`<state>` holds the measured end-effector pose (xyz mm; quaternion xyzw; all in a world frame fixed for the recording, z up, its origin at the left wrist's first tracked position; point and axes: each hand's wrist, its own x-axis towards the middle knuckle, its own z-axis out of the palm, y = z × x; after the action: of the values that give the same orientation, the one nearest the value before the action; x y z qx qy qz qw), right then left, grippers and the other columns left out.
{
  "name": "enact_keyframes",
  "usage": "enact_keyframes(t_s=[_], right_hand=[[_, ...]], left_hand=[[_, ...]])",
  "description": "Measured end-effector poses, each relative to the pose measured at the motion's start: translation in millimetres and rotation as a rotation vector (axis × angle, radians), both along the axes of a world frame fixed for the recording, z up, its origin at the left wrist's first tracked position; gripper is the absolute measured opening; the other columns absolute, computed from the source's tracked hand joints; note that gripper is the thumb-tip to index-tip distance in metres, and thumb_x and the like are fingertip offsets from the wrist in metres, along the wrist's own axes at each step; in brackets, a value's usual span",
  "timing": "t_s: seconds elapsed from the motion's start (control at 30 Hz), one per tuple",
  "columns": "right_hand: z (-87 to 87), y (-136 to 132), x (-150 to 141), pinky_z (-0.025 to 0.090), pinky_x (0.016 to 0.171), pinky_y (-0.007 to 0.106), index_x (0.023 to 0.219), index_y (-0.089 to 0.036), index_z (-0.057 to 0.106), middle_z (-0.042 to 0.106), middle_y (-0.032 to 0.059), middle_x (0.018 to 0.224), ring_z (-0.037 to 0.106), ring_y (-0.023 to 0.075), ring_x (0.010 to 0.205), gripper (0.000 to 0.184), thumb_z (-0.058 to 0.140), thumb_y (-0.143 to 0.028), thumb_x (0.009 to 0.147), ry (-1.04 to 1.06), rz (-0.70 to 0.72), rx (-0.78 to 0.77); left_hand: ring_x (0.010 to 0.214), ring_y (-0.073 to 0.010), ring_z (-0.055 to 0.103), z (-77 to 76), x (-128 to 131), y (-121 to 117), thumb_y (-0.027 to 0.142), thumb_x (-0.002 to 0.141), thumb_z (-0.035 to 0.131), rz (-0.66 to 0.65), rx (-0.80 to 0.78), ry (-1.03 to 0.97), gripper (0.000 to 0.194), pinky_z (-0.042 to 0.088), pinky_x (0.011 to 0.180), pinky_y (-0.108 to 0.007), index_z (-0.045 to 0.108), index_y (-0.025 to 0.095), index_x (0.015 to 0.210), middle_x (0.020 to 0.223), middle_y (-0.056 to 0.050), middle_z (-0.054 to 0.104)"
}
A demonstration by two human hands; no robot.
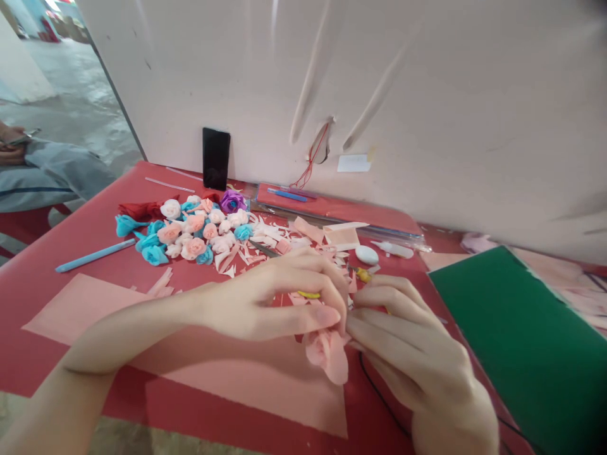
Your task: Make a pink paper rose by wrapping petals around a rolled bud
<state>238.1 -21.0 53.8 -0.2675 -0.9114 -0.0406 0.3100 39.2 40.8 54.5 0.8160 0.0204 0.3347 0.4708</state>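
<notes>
Between my two hands hangs a pink paper flower (328, 355), its petals pointing down toward me. My left hand (289, 294) is closed on it from the left, thumb along its upper side. My right hand (410, 344) pinches at the flower's base from the right; its fingertips are partly hidden. Beneath the hands lies a large sheet of pink paper (265, 385). Just beyond are pink paper scraps (284, 243) and scissors (263, 248) with yellow on the handle, partly covered by my left hand.
Several finished paper flowers (194, 246) are heaped at the back left, near a blue stick (95, 255). A phone (216, 159) leans on the white panel (427, 114). A white oval object (367, 254), a small bottle (397, 250) and a green board (521, 341) lie rightward. Another person (42, 170) sits left.
</notes>
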Motion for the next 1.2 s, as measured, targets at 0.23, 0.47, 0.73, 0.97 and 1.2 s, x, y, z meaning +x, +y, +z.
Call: enact_keyframes(t_s=[0.23, 0.47, 0.73, 0.97, 1.2], right_hand=[[-0.8, 3, -1, 0.048, 0.071, 0.034, 0.091, -0.016, 0.055, 0.06, 0.0059, 0.078, 0.052, 0.0183, 0.081, 0.024, 0.042, 0.001, 0.081, 0.045, 0.031, -0.125], [3.2, 5, -4, 0.049, 0.063, 0.025, 0.083, -0.017, 0.057, 0.058, 0.0033, 0.072, 0.052, 0.0147, 0.073, 0.024, 0.037, -0.006, 0.088, 0.083, 0.008, -0.331], [0.2, 8, -8, 0.049, 0.069, 0.028, 0.088, -0.019, 0.054, 0.061, 0.0037, 0.077, 0.053, 0.0161, 0.078, 0.02, 0.036, -0.015, 0.093, 0.149, 0.091, -0.386], [-1.6, 6, -6, 0.047, 0.063, 0.028, 0.093, -0.018, 0.058, 0.06, 0.0064, 0.076, 0.051, 0.0169, 0.078, 0.023, 0.036, -0.021, 0.094, 0.14, 0.077, -0.371], [-2.3, 11, -7, 0.046, 0.062, 0.028, 0.09, -0.018, 0.059, 0.057, 0.0044, 0.068, 0.047, 0.0167, 0.076, 0.024, 0.036, -0.015, 0.093, 0.183, 0.102, -0.309]], left_hand=[[0.088, -0.0154, 0.053, -0.3, 0, 1, 0.021, 0.086, 0.048, -0.017, -0.072, 0.03, 0.013, 0.044, 0.086, -0.03, 0.052, 0.015, 0.075, 0.084, -0.007, 0.057], [0.089, -0.0147, 0.052, -0.9, -2, -1, 0.02, 0.077, 0.061, -0.027, -0.155, 0.016, 0.012, 0.044, 0.084, -0.028, 0.05, 0.016, 0.078, 0.087, -0.005, 0.055], [0.089, -0.0136, 0.05, 1.2, -2, -3, 0.019, 0.077, 0.062, -0.051, -0.29, 0.03, 0.015, 0.042, 0.085, -0.027, 0.048, 0.017, 0.073, 0.086, -0.003, 0.052], [0.091, -0.013, 0.049, 0.5, -4, -5, 0.024, 0.078, 0.063, -0.038, -0.28, 0.047, 0.017, 0.041, 0.087, -0.025, 0.049, 0.017, 0.073, 0.089, -0.002, 0.051], [0.093, -0.0117, 0.05, 2.7, -5, -4, 0.021, 0.079, 0.062, -0.025, -0.281, 0.08, 0.016, 0.041, 0.086, -0.023, 0.047, 0.018, 0.073, 0.09, -0.001, 0.051]])
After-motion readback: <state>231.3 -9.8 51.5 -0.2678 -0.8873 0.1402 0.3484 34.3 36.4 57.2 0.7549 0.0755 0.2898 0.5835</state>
